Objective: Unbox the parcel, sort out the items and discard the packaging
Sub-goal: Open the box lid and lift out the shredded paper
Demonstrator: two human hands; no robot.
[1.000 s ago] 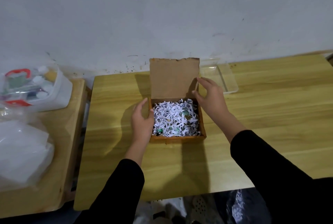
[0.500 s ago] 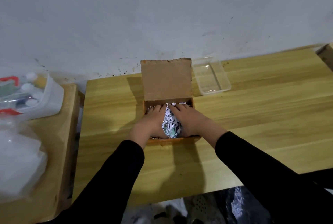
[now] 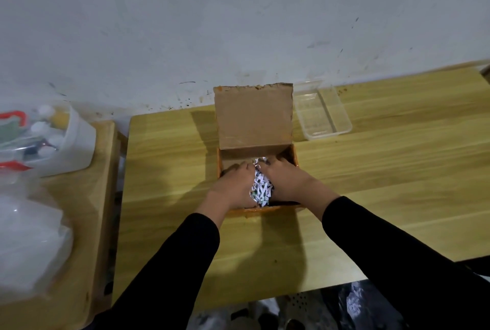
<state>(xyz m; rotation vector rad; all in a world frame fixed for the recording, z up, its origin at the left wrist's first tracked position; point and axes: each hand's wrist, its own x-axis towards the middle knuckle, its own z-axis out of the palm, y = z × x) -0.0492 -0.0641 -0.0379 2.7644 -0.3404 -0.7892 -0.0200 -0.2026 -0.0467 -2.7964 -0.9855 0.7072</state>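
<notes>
A small brown cardboard box stands open on the wooden table, its lid upright at the back. White shredded paper fills it. My left hand and my right hand are both inside the box, pressed in from either side and gathering the shredded paper between them. Only a narrow strip of paper shows between the hands. Whatever items lie under the paper are hidden.
An empty clear plastic tray sits right of the box by the wall. On a lower side table at left stand a white tub of small bottles and a clear plastic bag. Dark bags lie on the floor below the front edge.
My hands left the box's sides, went into the box and closed in on the shredded paper, bunching it toward the middle. The view shifted slightly.
</notes>
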